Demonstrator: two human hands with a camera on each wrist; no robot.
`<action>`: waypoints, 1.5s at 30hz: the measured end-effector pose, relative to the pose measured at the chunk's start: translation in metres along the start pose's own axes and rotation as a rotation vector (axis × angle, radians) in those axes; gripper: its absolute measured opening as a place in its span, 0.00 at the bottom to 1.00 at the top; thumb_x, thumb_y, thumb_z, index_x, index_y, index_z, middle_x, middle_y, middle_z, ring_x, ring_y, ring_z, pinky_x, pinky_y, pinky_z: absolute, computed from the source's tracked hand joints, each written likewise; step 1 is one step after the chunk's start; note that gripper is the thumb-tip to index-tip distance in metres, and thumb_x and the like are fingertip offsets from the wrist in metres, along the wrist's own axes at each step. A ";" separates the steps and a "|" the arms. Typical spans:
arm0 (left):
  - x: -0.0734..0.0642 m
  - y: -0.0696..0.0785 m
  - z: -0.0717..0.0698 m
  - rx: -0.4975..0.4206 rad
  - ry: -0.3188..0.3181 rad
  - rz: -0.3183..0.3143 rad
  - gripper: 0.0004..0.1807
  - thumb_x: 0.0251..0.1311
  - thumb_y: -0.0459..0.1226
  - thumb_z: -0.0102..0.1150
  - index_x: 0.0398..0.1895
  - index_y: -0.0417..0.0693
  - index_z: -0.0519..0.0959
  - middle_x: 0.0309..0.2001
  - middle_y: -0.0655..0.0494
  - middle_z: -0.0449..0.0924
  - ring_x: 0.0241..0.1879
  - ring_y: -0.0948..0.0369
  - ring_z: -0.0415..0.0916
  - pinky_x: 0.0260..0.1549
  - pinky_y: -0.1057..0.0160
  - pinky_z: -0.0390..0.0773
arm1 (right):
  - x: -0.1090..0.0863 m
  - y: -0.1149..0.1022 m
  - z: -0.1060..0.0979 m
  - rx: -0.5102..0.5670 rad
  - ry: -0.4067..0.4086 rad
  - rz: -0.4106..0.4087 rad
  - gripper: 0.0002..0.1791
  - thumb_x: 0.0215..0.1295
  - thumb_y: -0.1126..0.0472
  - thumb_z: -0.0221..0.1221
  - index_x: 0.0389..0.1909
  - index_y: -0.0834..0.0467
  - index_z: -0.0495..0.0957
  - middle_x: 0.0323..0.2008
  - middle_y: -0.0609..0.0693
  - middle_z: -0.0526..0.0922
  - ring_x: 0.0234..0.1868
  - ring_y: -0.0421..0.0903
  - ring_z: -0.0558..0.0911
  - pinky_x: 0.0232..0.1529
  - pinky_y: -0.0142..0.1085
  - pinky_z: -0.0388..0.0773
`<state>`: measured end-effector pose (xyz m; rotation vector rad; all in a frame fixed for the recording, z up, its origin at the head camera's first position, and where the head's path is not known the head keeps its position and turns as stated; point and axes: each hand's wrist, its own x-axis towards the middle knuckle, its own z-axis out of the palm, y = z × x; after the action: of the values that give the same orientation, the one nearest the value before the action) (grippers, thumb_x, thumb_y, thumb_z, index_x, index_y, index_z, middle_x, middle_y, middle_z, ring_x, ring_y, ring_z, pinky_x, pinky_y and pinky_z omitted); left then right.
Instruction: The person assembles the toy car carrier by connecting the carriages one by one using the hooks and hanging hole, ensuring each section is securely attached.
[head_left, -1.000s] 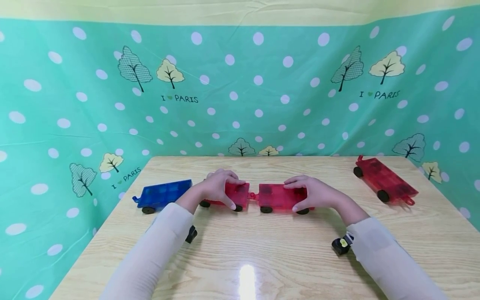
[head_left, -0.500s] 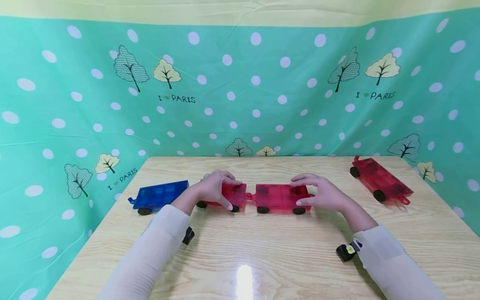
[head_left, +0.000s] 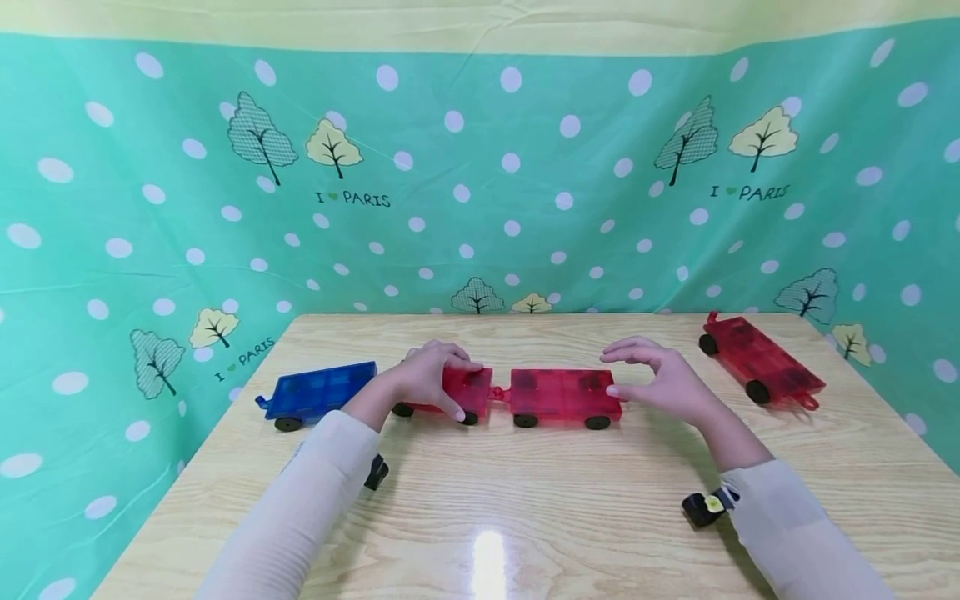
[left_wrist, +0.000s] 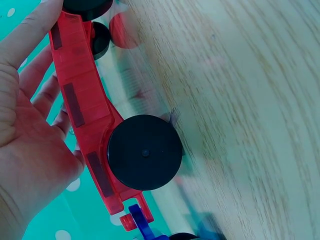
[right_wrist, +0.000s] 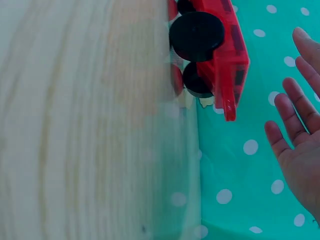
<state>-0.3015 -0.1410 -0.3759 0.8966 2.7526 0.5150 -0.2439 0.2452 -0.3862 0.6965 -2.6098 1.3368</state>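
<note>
My left hand (head_left: pixel 429 379) grips a red see-through toy train car (head_left: pixel 471 385) in the head view, thumb at its near side and fingers over the far side. In the left wrist view, a blue hook (left_wrist: pixel 142 223) sits in the loop at that car's end. The blue car (head_left: pixel 321 390) stands to its left. A second red car (head_left: pixel 562 393) meets the gripped one at a small red coupling (head_left: pixel 498 392). Off that car's right end, my right hand (head_left: pixel 667 383) is held with fingers spread, holding nothing; the right wrist view shows a gap between hand and car.
A third red toy car (head_left: pixel 765 358) stands slantwise at the table's back right. The wooden table (head_left: pixel 570 500) ends at a green dotted cloth (head_left: pixel 517 192) behind and at the left. A black wrist camera (head_left: pixel 701 510) hangs below the right sleeve.
My right hand has let go of the second red car and moved away to the right. My left hand keeps its grip on the first. The cars look unmoved on the table.
</note>
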 end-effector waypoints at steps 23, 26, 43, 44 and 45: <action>-0.001 -0.002 0.000 -0.012 -0.002 0.002 0.44 0.36 0.52 0.81 0.64 0.61 0.76 0.62 0.56 0.71 0.64 0.53 0.60 0.55 0.46 0.64 | -0.021 -0.005 -0.029 -0.020 0.195 -0.006 0.20 0.60 0.65 0.68 0.53 0.60 0.79 0.50 0.49 0.77 0.47 0.38 0.74 0.50 0.20 0.67; -0.001 -0.002 0.000 -0.014 -0.005 -0.004 0.44 0.36 0.52 0.81 0.64 0.61 0.76 0.62 0.56 0.71 0.64 0.54 0.60 0.56 0.46 0.64 | -0.024 -0.004 -0.033 -0.028 0.218 0.012 0.22 0.60 0.65 0.68 0.55 0.61 0.77 0.48 0.46 0.77 0.47 0.38 0.73 0.48 0.19 0.68; -0.001 -0.002 0.002 -0.011 -0.009 0.000 0.44 0.37 0.52 0.81 0.65 0.63 0.75 0.62 0.56 0.71 0.63 0.54 0.60 0.56 0.46 0.63 | -0.038 0.009 -0.062 -0.115 0.219 0.184 0.32 0.63 0.54 0.66 0.65 0.60 0.68 0.59 0.55 0.69 0.59 0.48 0.69 0.55 0.21 0.67; -0.001 -0.002 0.001 -0.013 -0.010 -0.001 0.44 0.37 0.52 0.81 0.65 0.63 0.75 0.62 0.56 0.71 0.63 0.54 0.60 0.56 0.46 0.63 | -0.038 0.009 -0.064 -0.120 0.213 0.210 0.34 0.64 0.52 0.65 0.67 0.60 0.67 0.60 0.57 0.68 0.60 0.53 0.68 0.58 0.28 0.69; -0.001 -0.002 0.001 -0.015 -0.010 -0.002 0.44 0.37 0.52 0.81 0.65 0.62 0.75 0.63 0.56 0.70 0.63 0.54 0.60 0.56 0.46 0.63 | -0.039 0.010 -0.066 -0.124 0.209 0.235 0.35 0.64 0.50 0.65 0.68 0.59 0.66 0.62 0.58 0.67 0.62 0.58 0.67 0.61 0.36 0.70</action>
<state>-0.3013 -0.1425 -0.3777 0.8908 2.7367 0.5286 -0.2199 0.3155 -0.3663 0.2244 -2.6357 1.2143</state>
